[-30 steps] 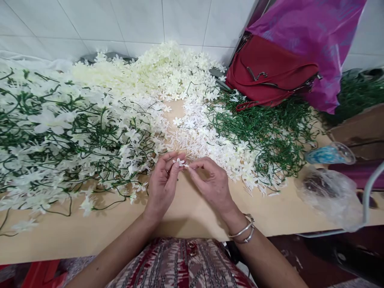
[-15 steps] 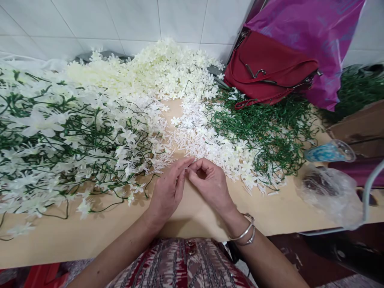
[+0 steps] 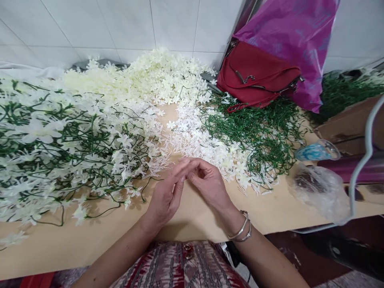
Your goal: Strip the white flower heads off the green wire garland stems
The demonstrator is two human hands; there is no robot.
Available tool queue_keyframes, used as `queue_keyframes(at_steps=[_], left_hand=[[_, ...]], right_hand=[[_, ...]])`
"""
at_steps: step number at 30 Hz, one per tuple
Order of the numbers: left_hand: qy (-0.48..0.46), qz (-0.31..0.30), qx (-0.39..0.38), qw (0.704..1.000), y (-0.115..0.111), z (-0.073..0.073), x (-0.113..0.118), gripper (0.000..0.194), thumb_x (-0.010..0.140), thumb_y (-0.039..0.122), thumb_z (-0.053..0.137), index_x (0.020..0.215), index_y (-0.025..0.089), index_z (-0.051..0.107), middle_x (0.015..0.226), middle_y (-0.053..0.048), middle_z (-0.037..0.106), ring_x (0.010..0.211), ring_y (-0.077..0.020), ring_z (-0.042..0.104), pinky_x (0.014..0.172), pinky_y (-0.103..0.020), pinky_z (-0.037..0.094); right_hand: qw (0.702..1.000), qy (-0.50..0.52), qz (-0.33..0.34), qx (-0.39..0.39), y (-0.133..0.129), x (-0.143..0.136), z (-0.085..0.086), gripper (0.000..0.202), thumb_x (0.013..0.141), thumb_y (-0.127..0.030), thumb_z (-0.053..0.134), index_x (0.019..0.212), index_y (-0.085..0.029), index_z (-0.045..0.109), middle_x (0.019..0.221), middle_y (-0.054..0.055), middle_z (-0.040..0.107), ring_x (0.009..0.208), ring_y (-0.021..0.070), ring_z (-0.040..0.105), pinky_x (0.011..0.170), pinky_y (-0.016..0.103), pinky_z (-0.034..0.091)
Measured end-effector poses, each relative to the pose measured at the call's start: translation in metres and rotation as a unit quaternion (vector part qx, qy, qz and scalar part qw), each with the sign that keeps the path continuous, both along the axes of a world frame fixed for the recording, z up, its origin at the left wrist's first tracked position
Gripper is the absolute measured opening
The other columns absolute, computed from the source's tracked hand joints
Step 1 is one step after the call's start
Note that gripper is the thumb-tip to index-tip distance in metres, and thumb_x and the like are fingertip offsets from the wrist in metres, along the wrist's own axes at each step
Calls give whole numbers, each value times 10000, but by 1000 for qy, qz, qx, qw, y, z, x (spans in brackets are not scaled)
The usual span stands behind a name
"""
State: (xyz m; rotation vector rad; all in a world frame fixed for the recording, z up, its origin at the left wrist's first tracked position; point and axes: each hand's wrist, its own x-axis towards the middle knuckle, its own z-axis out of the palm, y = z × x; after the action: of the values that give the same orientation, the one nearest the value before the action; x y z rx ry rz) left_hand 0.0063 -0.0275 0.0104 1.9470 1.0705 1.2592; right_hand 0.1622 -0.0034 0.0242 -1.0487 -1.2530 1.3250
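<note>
White, cloth-like, green-stemmed artificial flowers (image 3: 39, 130) lie heaped well left of the dark-red, leather-look handbag (image 3: 261, 72) in my head view; loose white thread-like pieces (image 3: 192, 142) spread nearer me and left of that handbag, with a tangle of dark-green wiry sprigs (image 3: 255, 130) just in front of it. The left hand (image 3: 168, 196) and right hand (image 3: 211, 186) meet at bent fingertips, nearer me than the handbag and to its left, with little gap showing; I can't tell what, if anything, they pinch. I'd judge the blooms feather-light, soft, easily creased, their stems springy: best held at the base, sparing the petals.
</note>
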Motion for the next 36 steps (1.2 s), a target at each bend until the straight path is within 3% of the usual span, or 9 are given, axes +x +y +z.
queue_keyframes(at_steps=[4, 7, 13, 16, 20, 23, 27, 30, 36], left_hand=[[-71, 30, -31, 997, -2, 1, 3, 548, 1070, 150, 484, 1579, 352, 447, 1591, -82, 556, 1421, -253, 590, 1146, -424, 552], [-106, 88, -61, 989, 0, 3, 2, 521, 1071, 179, 509, 1563, 341, 450, 1655, -107, 456, 1214, -226, 725, 1042, -378, 607], [-106, 87, -98, 986, 17, 19, 4, 326, 1059, 221, 532, 1372, 267, 606, 1535, -118, 549, 1046, -195, 767, 898, -332, 628], [-33, 73, -50, 996, 37, 25, 15, 221, 1039, 197, 550, 1204, 224, 694, 1342, -109, 671, 1099, -215, 728, 927, -343, 612], [105, 72, -3, 992, 71, 22, 36, 244, 1018, 181, 585, 1242, 165, 680, 1278, -145, 679, 1097, -257, 700, 970, -407, 578], [221, 71, -1, 973, 91, 18, 50, 244, 1007, 144, 584, 1229, 152, 684, 1247, -149, 675, 1066, -275, 692, 938, -414, 565], [310, 66, 16, 948, 102, 20, 52, 130, 1005, 157, 602, 1032, 190, 724, 1129, -108, 705, 1039, -272, 678, 901, -377, 544], [258, 64, 51, 963, 101, 26, 41, 90, 1004, 196, 635, 988, 209, 723, 1085, -80, 734, 998, -240, 689, 888, -348, 541], [4, 89, 34, 995, 87, 48, 7, 68, 950, 260, 701, 938, 198, 724, 1036, -54, 765, 833, -151, 700, 706, -248, 550]], right_hand=[[999, 17, -39, -3, 0, 2, 1, 114, 885, -285, 735, 827, -248, 644, 1062, 46, 777, 928, 200, 721, 871, 368, 581], [997, -3, -69, 24, 0, 5, -2, 115, 911, -268, 701, 842, -248, 611, 1003, 35, 743, 910, 186, 689, 871, 349, 545], [987, -88, -113, 77, -2, 12, -8, 86, 967, -277, 661, 931, -254, 587, 871, 1, 614, 816, 183, 589, 781, 328, 475], [968, -106, -190, 123, -2, 18, -5, 87, 987, -295, 652, 961, -254, 580, 880, 4, 584, 814, 190, 565, 765, 332, 461], [933, -97, -307, 160, 4, 31, 1, 122, 974, -298, 671, 956, -249, 561, 880, 0, 537, 798, 187, 535, 744, 325, 443], [922, -102, -333, 171, 8, 37, 3, 134, 965, -300, 672, 934, -238, 557, 877, -2, 533, 807, 186, 537, 762, 328, 444], [919, -115, -336, 171, 10, 38, 3, 133, 963, -307, 661, 927, -222, 566, 864, -8, 547, 807, 181, 543, 785, 334, 455], [922, -92, -340, 161, 10, 38, 2, 145, 959, -314, 675, 940, -219, 568, 878, -3, 562, 816, 179, 560, 788, 336, 465], [932, -55, -338, 119, 10, 38, 4, 174, 944, -336, 695, 943, -224, 561, 862, -5, 579, 809, 178, 593, 764, 326, 464]])
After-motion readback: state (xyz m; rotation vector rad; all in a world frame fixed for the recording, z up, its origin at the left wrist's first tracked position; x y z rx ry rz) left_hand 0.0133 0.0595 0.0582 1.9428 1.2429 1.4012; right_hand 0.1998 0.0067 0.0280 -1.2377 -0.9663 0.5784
